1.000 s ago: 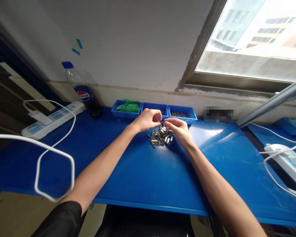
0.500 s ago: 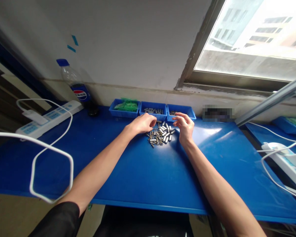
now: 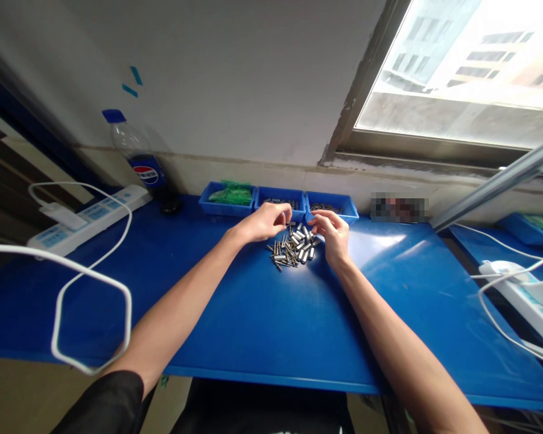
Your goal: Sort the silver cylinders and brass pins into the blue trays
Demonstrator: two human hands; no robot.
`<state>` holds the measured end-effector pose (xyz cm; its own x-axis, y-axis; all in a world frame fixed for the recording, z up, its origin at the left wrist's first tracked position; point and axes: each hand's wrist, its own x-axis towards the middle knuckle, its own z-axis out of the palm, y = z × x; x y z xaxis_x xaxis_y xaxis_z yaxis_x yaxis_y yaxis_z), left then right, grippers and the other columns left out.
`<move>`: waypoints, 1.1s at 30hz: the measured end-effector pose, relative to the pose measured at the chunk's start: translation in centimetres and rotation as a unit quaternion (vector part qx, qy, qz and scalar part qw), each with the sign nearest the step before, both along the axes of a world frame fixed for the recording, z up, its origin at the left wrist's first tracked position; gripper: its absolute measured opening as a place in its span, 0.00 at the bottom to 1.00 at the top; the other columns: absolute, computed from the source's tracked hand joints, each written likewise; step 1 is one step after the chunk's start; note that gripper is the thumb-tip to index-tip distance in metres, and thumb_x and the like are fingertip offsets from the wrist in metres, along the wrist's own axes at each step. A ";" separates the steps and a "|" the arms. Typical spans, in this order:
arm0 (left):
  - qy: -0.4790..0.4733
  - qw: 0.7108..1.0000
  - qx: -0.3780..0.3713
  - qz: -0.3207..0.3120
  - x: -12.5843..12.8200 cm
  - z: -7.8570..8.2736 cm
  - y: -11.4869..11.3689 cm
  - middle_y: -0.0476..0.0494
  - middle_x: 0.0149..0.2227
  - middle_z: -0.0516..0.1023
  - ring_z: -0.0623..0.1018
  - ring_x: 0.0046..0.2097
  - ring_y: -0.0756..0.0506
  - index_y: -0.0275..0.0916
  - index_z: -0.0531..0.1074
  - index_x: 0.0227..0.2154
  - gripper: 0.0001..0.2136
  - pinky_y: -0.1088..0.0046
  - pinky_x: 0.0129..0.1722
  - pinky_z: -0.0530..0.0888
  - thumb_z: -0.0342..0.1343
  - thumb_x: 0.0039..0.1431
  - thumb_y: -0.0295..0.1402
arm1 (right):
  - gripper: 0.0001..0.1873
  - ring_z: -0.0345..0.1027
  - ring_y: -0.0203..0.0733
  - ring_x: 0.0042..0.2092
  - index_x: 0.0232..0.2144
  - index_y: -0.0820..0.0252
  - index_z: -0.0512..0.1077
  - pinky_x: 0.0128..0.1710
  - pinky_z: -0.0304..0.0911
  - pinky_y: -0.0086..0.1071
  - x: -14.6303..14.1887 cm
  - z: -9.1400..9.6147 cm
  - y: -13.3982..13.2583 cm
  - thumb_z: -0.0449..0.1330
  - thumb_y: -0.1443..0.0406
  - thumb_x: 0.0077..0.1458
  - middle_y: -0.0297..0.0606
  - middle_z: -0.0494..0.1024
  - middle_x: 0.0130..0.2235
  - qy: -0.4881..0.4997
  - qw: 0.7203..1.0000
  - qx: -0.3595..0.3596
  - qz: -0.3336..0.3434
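My left hand is closed in a pinch just above the left side of a small pile; whatever its fingertips hold is hidden or too small to name. Opposite it, my right hand also has thumb and fingers drawn together, and I cannot make out anything in them. Between and below the hands lie silver metal cylinders and thin brass-coloured pins or screws, heaped on the blue table. Behind the left hand stands a blue bin with silver pieces. A second bin, behind the right hand, contains thin dark metal pieces.
A third bin holds green plastic bags. On the left are a cola bottle, a power strip and a looping white cable. Another power strip and a metal bar are on the right.
My right hand has moved left and nearer my left hand, its fingers drawing together. My left hand has shifted slightly up and right.
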<state>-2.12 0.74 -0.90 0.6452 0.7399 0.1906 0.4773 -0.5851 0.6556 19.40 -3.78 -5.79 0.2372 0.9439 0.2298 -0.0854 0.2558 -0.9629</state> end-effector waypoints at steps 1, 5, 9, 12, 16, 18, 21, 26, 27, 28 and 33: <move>-0.029 1.000 -0.002 0.001 0.1 0.2 0.0 0.48 0.31 0.79 0.77 0.32 0.49 0.38 0.72 0.35 0.06 0.76 0.33 0.71 0.60 0.55 0.24 | 0.11 0.66 0.35 0.26 0.36 0.57 0.81 0.29 0.62 0.32 0.0 0.1 -0.1 0.66 0.57 0.53 0.33 0.81 0.29 -0.005 1.000 0.000 0.009; -0.106 0.994 0.016 0.012 0.5 0.6 -0.2 0.49 0.31 0.78 0.78 0.33 0.48 0.38 0.71 0.34 0.10 0.75 0.35 0.73 0.66 0.50 0.26 | 0.14 0.66 0.35 0.26 0.37 0.57 0.82 0.29 0.62 0.32 -0.4 0.6 -0.5 0.68 0.54 0.54 0.33 0.80 0.29 -0.024 0.998 -0.010 0.053; -0.117 0.993 0.032 0.008 0.6 0.7 -0.4 0.48 0.31 0.78 0.78 0.32 0.49 0.37 0.71 0.33 0.10 0.74 0.34 0.74 0.66 0.50 0.26 | 0.18 0.68 0.37 0.27 0.38 0.57 0.82 0.30 0.64 0.33 -0.9 0.9 -0.9 0.72 0.52 0.50 0.35 0.82 0.31 -0.035 0.995 -0.032 0.086; -0.108 0.993 0.039 0.003 0.6 0.8 -0.4 0.48 0.30 0.78 0.78 0.32 0.49 0.37 0.71 0.32 0.08 0.74 0.33 0.73 0.65 0.51 0.26 | 0.17 0.70 0.38 0.28 0.36 0.57 0.83 0.33 0.67 0.34 -1.0 0.8 -0.8 0.74 0.53 0.48 0.36 0.83 0.32 -0.031 0.993 -0.037 0.111; -0.099 0.994 0.053 -0.004 0.7 0.7 -0.5 0.48 0.31 0.78 0.77 0.32 0.49 0.37 0.72 0.32 0.07 0.74 0.34 0.73 0.64 0.52 0.26 | 0.17 0.71 0.37 0.29 0.36 0.57 0.83 0.33 0.67 0.34 -0.9 0.7 -0.8 0.74 0.53 0.48 0.37 0.83 0.32 -0.008 0.991 -0.043 0.123; -0.099 0.993 0.057 -0.004 0.8 0.7 -0.5 0.47 0.31 0.78 0.77 0.32 0.49 0.36 0.72 0.32 0.07 0.74 0.35 0.74 0.64 0.52 0.26 | 0.17 0.71 0.37 0.29 0.36 0.57 0.83 0.33 0.67 0.34 -0.9 0.7 -0.8 0.75 0.54 0.48 0.37 0.83 0.32 -0.007 0.991 -0.040 0.124; -0.091 0.994 0.057 0.001 0.7 1.0 -0.6 0.47 0.32 0.78 0.77 0.32 0.49 0.36 0.73 0.33 0.07 0.74 0.35 0.73 0.65 0.52 0.28 | 0.16 0.71 0.38 0.30 0.34 0.59 0.83 0.34 0.68 0.34 -0.9 0.8 -0.8 0.73 0.53 0.49 0.37 0.82 0.31 -0.019 0.993 -0.032 0.113; 0.020 1.000 -0.003 -0.003 -1.1 2.1 -0.3 0.47 0.30 0.80 0.78 0.32 0.48 0.37 0.75 0.32 0.06 0.75 0.33 0.72 0.66 0.52 0.31 | 0.17 0.75 0.41 0.33 0.39 0.57 0.82 0.37 0.70 0.36 -0.5 0.6 -0.3 0.68 0.52 0.54 0.39 0.84 0.38 0.013 1.000 0.006 -0.010; 0.059 0.998 -0.019 -0.020 -1.6 2.2 -0.2 0.47 0.30 0.80 0.78 0.32 0.47 0.38 0.76 0.31 0.06 0.75 0.32 0.71 0.66 0.51 0.31 | 0.17 0.76 0.41 0.35 0.41 0.56 0.81 0.37 0.71 0.36 -0.3 0.6 -0.2 0.67 0.52 0.54 0.40 0.85 0.41 0.023 0.999 0.017 -0.030; 0.095 0.994 -0.036 -0.034 -2.1 2.3 -0.1 0.48 0.29 0.81 0.78 0.31 0.47 0.38 0.76 0.30 0.06 0.76 0.30 0.71 0.67 0.48 0.29 | 0.18 0.77 0.42 0.36 0.43 0.55 0.81 0.38 0.71 0.36 -0.2 0.6 -0.1 0.66 0.53 0.55 0.40 0.84 0.44 0.030 0.998 0.022 -0.041; 0.148 0.982 -0.103 -0.057 -3.0 1.4 0.3 0.51 0.26 0.80 0.78 0.27 0.47 0.41 0.77 0.28 0.13 0.77 0.25 0.67 0.70 0.37 0.24 | 0.17 0.75 0.40 0.32 0.44 0.55 0.79 0.34 0.69 0.34 0.1 0.6 -0.1 0.63 0.54 0.55 0.39 0.84 0.43 0.027 0.998 0.000 -0.051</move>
